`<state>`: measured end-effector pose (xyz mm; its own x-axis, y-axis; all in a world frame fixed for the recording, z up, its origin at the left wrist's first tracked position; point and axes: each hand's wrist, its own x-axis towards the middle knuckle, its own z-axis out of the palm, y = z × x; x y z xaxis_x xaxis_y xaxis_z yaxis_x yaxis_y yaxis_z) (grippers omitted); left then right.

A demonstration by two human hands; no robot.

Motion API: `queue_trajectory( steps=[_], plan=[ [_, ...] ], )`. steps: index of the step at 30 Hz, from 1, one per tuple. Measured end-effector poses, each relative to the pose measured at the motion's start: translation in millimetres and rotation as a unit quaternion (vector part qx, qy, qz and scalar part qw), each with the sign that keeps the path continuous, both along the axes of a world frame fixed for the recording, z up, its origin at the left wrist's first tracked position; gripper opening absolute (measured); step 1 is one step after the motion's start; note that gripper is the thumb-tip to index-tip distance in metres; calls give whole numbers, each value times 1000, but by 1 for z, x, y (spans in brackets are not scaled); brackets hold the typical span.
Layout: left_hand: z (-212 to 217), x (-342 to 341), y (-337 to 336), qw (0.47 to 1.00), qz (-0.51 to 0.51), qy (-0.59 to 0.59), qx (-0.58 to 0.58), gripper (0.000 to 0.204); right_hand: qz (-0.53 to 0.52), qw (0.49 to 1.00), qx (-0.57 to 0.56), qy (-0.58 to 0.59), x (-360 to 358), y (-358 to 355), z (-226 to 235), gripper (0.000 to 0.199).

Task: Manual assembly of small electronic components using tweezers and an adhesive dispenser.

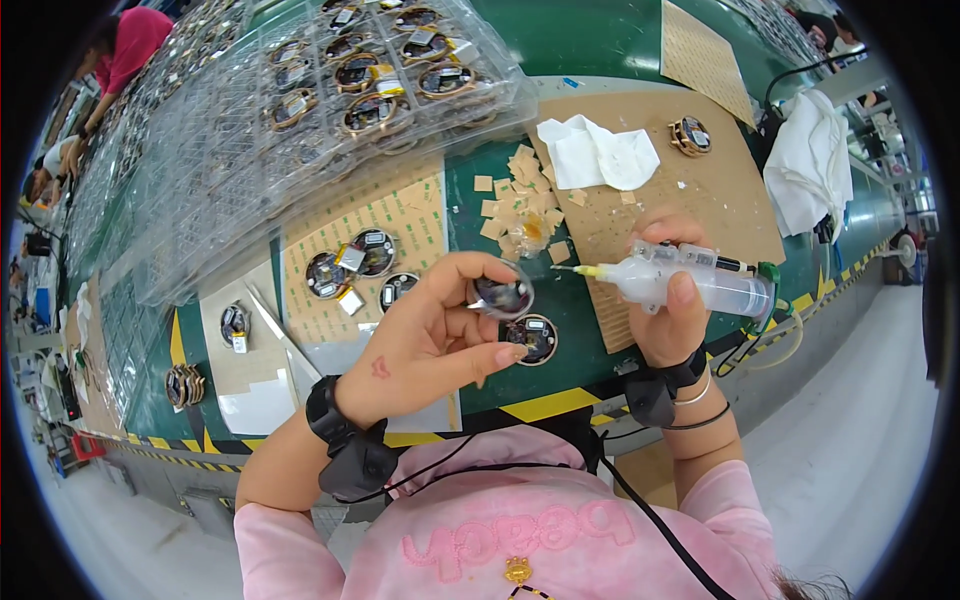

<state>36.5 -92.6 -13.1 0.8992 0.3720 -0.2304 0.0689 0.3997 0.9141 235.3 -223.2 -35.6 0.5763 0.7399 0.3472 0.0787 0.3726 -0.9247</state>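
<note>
Between the fingers of my left hand is a round watch case, tilted, with a dark glossy face. Just below it, another round watch part with electronics lies on the green mat, close to my thumb. My right hand is wrapped round a clear dispensing syringe with a yellow needle hub and a green end cap joined to a hose. The needle points left toward the held case, with a gap between them. Several watch parts with small batteries lie on printed backing paper to the left.
Stacked clear plastic trays full of watch parts fill the far left. Small tan squares lie scattered in the middle. White tissue and a watch case stack sit on brown cardboard. Tweezers lie at left.
</note>
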Motion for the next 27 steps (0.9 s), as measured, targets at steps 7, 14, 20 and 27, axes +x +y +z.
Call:
queue_trajectory(
  steps=[7,14,20,27],
  plan=[
    [-16,-3,-7,1000,7,15,6,32,47,999,3,-13,2,-3,4,46],
    [-11,-33,-8,946,-44,100,305,28,42,999,1,-5,6,-6,4,45],
    [-5,-42,-15,891,-27,158,425,29,34,999,10,-9,3,-4,4,44],
    [6,-28,-12,756,-13,160,635,48,27,999,19,-11,3,-4,2,43]
  ],
)
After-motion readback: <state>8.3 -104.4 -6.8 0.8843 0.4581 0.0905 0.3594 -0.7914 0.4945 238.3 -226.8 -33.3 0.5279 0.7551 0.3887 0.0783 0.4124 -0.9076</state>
